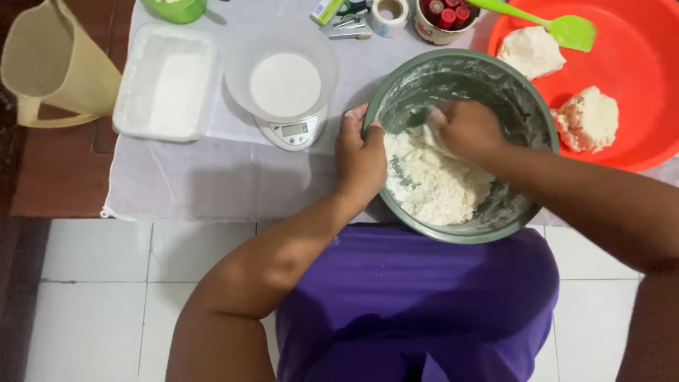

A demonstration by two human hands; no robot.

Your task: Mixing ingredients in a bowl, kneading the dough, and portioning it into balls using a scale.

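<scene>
A grey-green mixing bowl [520, 106] sits at the table's near edge, with crumbly white dough [431, 180] in it. My left hand [359, 159] grips the bowl's left rim, thumb inside. My right hand [467, 129] is down in the bowl, its floured fingers closed into the dough near the far left wall. Flour smears coat the bowl's inner walls.
A digital scale [291, 131] carries a clear bowl of white flour [285, 83]. Left of it lie a flour-filled plastic tub [168, 81] and a cream jug [49, 64]. A red basin [647, 78] at right holds two dough lumps [588, 119] and a green spatula [559, 27].
</scene>
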